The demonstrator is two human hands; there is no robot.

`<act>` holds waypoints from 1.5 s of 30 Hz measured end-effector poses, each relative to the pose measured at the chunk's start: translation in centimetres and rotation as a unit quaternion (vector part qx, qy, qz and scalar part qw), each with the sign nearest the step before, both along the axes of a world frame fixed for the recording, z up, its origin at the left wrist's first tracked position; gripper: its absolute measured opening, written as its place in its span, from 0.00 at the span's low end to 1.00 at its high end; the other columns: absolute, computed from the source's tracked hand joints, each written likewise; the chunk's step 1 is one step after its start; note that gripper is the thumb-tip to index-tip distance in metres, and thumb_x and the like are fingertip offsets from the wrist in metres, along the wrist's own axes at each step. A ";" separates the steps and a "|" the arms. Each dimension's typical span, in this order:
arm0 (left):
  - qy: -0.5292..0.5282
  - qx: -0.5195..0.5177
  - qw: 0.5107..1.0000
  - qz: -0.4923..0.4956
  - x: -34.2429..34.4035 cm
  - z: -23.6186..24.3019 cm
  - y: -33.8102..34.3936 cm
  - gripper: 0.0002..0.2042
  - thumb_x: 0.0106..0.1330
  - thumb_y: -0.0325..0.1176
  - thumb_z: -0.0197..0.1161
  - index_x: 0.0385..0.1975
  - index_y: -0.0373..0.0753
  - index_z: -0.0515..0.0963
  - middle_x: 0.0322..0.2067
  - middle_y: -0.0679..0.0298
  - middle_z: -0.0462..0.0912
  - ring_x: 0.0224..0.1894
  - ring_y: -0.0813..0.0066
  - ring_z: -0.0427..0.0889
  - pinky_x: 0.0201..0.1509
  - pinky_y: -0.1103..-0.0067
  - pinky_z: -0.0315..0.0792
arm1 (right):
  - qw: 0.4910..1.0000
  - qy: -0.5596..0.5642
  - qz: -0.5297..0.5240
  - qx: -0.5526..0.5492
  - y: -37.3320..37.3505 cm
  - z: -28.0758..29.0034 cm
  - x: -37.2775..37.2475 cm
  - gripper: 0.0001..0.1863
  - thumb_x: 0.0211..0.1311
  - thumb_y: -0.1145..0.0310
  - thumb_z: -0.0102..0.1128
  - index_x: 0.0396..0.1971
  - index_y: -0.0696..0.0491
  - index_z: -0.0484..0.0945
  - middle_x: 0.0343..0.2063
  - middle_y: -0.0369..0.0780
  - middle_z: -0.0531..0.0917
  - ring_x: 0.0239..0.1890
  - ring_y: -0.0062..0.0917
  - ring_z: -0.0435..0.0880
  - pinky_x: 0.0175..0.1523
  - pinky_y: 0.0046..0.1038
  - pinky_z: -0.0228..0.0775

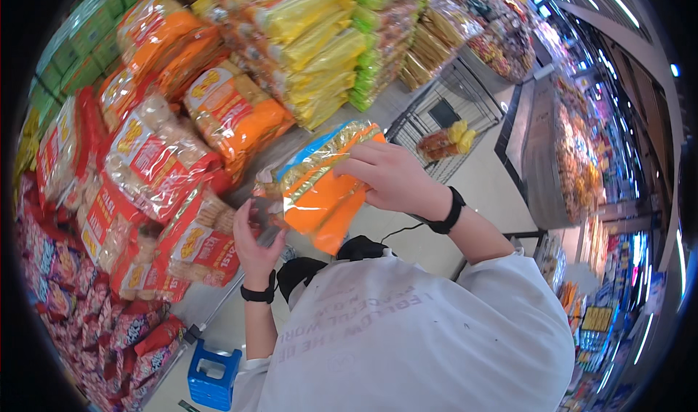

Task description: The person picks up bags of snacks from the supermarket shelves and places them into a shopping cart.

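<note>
Right grip: grasping one orange packet | left grip: cannot tell | one blue stool | one cart

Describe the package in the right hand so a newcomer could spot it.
Start at the white shirt across the bottom centre. Just above it, the right hand grips an orange package. Its blue edge and gold band set it apart from the red and orange bags to its left.

The held packet is glossy, crinkled plastic film. The shirt is matt cloth. The cart is metal wire. The stool is smooth plastic.
</note>
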State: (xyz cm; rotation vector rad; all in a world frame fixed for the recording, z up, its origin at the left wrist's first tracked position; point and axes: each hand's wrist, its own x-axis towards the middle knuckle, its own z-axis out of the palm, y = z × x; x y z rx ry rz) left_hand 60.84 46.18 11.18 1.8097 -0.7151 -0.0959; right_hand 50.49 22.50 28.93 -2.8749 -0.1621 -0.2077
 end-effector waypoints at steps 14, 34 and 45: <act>-0.062 0.069 0.966 -0.242 -17.8 0.2 -19.0 0.18 0.47 0.27 0.65 0.41 0.37 0.75 0.36 0.62 0.79 0.28 0.74 0.78 0.33 0.79 0.73 | 0.983 -0.018 -0.169 0.074 -12.6 -1.0 -29.8 0.22 0.33 0.79 0.59 0.37 0.50 0.73 0.31 0.35 0.75 0.37 0.29 0.77 0.38 0.29 0.70; 0.046 0.158 0.831 -0.531 -43.3 -5.5 -54.6 0.14 0.62 0.35 0.57 0.45 0.39 0.74 0.36 0.60 0.76 0.34 0.69 0.78 0.39 0.78 0.73 | 0.874 -0.008 -0.478 0.082 -36.2 -8.5 -63.0 0.20 0.30 0.78 0.55 0.32 0.53 0.72 0.28 0.42 0.74 0.34 0.40 0.74 0.38 0.34 0.68; 0.225 0.079 0.818 -0.523 -41.9 -7.3 -70.7 0.23 0.72 0.44 0.41 0.60 0.36 0.61 0.59 0.54 0.65 0.62 0.63 0.62 0.66 0.73 0.54 | 0.956 0.017 -0.269 0.114 -57.2 -5.3 -51.0 0.20 0.28 0.79 0.56 0.31 0.51 0.75 0.22 0.39 0.71 0.27 0.34 0.73 0.31 0.31 0.66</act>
